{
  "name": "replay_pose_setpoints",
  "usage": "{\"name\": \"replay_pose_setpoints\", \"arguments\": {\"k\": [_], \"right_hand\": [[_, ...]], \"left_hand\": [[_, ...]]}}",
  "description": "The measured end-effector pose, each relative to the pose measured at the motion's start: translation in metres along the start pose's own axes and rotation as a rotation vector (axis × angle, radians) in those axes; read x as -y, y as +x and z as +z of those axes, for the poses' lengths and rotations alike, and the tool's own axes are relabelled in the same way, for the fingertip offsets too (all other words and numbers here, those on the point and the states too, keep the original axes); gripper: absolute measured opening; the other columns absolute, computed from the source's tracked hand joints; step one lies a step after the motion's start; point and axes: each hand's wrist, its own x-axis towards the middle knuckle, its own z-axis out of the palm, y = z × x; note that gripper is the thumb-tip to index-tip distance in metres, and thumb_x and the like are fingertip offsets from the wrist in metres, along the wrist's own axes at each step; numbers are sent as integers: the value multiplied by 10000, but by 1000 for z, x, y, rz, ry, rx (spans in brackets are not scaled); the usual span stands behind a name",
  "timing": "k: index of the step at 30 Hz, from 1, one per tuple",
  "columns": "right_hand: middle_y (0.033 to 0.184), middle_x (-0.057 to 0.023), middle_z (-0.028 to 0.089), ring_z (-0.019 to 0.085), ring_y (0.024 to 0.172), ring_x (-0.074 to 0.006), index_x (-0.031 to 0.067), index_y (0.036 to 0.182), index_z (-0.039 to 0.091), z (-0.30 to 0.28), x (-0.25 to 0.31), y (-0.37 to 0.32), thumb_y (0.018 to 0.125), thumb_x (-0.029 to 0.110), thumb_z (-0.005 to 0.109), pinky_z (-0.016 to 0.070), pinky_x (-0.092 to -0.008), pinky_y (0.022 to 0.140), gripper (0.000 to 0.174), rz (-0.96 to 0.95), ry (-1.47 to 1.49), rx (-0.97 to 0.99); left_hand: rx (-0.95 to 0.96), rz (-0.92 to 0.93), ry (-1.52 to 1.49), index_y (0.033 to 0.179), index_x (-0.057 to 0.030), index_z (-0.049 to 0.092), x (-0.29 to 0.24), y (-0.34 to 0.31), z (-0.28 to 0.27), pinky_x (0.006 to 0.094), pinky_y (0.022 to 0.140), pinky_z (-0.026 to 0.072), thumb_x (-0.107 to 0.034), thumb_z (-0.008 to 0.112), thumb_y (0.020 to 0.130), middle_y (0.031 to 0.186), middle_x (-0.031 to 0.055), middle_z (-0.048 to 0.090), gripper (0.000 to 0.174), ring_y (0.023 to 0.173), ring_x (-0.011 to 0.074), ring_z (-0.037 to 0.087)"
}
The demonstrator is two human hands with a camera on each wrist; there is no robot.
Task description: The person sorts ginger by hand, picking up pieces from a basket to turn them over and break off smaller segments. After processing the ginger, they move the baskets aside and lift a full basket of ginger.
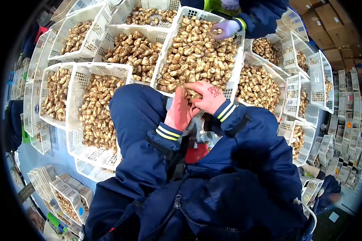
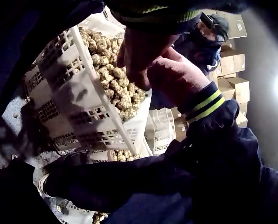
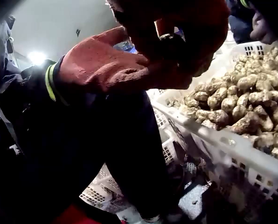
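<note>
At the near edge of the crate (image 1: 161,60), right hand (image 1: 208,96) pinches a piece (image 3: 171,44); left hand (image 1: 180,109) grip cannot be told. A slack pinch risks dropping it outside.

The white slotted basket (image 3: 223,140) holds a heap of pale brown lumps (image 3: 251,98). Just above its near rim, the left hand (image 3: 101,65), with a yellow-striped cuff (image 3: 50,81), comes in from the left and meets the right hand (image 3: 185,23). Their grip is unclear.
</note>
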Motion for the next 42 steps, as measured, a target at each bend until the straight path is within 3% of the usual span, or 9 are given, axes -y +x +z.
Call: {"name": "replay_pose_setpoints", "arguments": {"k": [6,11,13,16,19,25,29,35,42], "right_hand": [[1034,-111,623,607,880,-206,94,1158,564,-66,-36,-19,739,66,554,480,-300,799,421,317,267,-118],[1087,-152,578,567,1018,-304,144,1203,512,-143,-103,-37,755,282,632,473,-388,848,484,804,-829,-136],[1070,-163,570,555,1013,-307,108,1169,506,-138,-73,-13,755,287,624,458,-371,853,466,737,-929,-71],[1082,-132,570,544,1010,-311,142,1150,531,-76,-99,32,760,252,625,450,-382,861,417,200,-583,-99],[1124,-73,557,544,1015,-252,174,1152,521,-19,-78,76,782,224,596,455,-359,850,381,26,-789,212],[1003,-93,640,604,924,-274,195,1122,575,-32,-73,76,846,334,528,473,-373,768,313,279,-350,-68],[1046,-108,628,591,964,-255,159,1148,571,-45,-19,47,824,416,543,445,-324,851,415,264,201,294],[1034,-118,634,614,953,-246,86,1111,506,9,-51,78,827,439,531,478,-388,790,454,415,-630,314],[996,-186,626,627,914,-284,20,1147,491,24,-63,90,814,214,501,499,-414,742,386,425,-562,250]], "left_hand": [[52,-33,22,1268,-72,415,10,-2,-17,403,944,394,-443,404,925,1226,127,478,506,1104,265,489],[-38,-82,74,1188,-20,475,6,-1,-17,370,904,419,-387,424,934,1195,141,510,449,1058,249,517],[-8,-75,86,1177,-18,483,9,3,-20,352,873,439,-389,437,931,1161,126,533,447,1024,223,537],[-64,-108,114,1175,-8,478,6,0,-17,352,865,440,-398,453,923,1147,120,538,465,1005,221,542],[-92,-80,139,1136,-13,492,6,1,-17,359,862,436,-388,469,918,1122,132,546,435,998,229,545],[-272,77,175,1170,-93,479,9,-3,-15,406,839,448,-392,522,895,1131,120,537,409,996,249,538],[-291,96,93,1250,-95,410,8,1,-12,399,844,448,-430,521,886,1181,108,506,507,1018,241,522],[-155,48,160,1069,-49,527,5,-3,-26,252,576,480,-276,482,932,861,50,607,270,708,140,580],[-182,66,80,1036,-39,543,-3,-6,-5,248,537,482,-273,492,929,803,44,611,263,630,131,581]]}}
